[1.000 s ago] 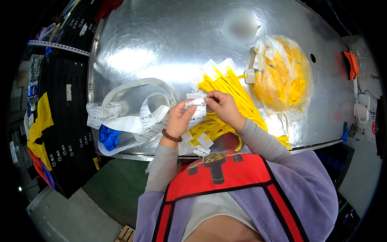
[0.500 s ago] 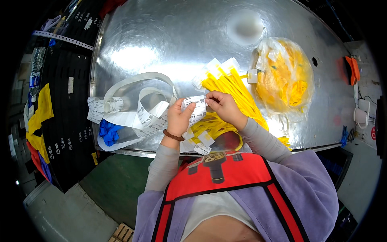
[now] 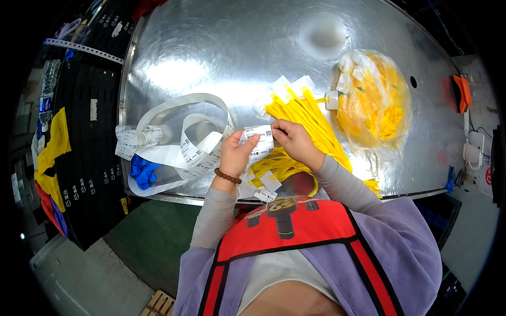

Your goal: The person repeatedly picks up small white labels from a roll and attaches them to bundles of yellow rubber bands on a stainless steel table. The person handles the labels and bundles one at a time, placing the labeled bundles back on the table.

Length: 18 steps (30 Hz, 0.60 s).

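A long white strip of printed labels (image 3: 185,98) lies in loose loops on the metal table. Its end, or a piece of it, a white label (image 3: 262,141), is held up at the table's near side. My left hand (image 3: 236,154) grips this label with the thumb across its face. At the label's upper right corner, the fingertips of my right hand (image 3: 299,143) are pinched together. Just beyond and beneath the hands lies a bundle of yellow straps (image 3: 316,124) with white tags at their far ends. A loose printed tag (image 3: 265,195) rests by the table edge below my left hand.
A clear plastic bag (image 3: 371,100) full of yellow straps stands to the right on the metal table (image 3: 253,47). Crumpled blue material (image 3: 143,171) lies inside the label loops at left. Black crates (image 3: 87,142) border the table's left side. An orange object (image 3: 461,94) is at far right.
Both hands stay nearly in place. The held label is tilted slightly differently, and the right fingertips remain at its corner.
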{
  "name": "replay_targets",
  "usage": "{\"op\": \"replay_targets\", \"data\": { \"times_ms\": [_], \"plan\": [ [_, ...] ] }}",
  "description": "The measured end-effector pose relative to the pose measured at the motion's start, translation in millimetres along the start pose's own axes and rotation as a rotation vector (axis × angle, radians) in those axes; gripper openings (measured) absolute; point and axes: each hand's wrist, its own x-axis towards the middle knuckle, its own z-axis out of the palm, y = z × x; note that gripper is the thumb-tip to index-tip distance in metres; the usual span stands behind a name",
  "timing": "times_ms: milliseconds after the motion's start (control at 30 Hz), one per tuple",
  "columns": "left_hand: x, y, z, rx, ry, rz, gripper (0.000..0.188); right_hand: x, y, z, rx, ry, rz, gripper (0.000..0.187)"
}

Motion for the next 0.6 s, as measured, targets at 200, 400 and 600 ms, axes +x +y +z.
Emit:
{"op": "replay_targets", "data": {
  "times_ms": [200,400,600],
  "plan": [
    [2.2,1.3,1.0,0.015,0.007,-0.002,0.018,-0.5,-9.9,-3.1,-0.080,-0.002,-0.055,0.015],
    [9.4,-12.3,-5.1,0.303,0.104,0.256,0.017,-0.6,-22.1,-6.4,-0.224,0.004,-0.185,0.012],
    [4.8,-2.8,2.2,0.071,0.076,0.055,0.017,-1.8,-25.2,-6.7,-0.116,0.001,-0.173,0.013]
  ]
}}
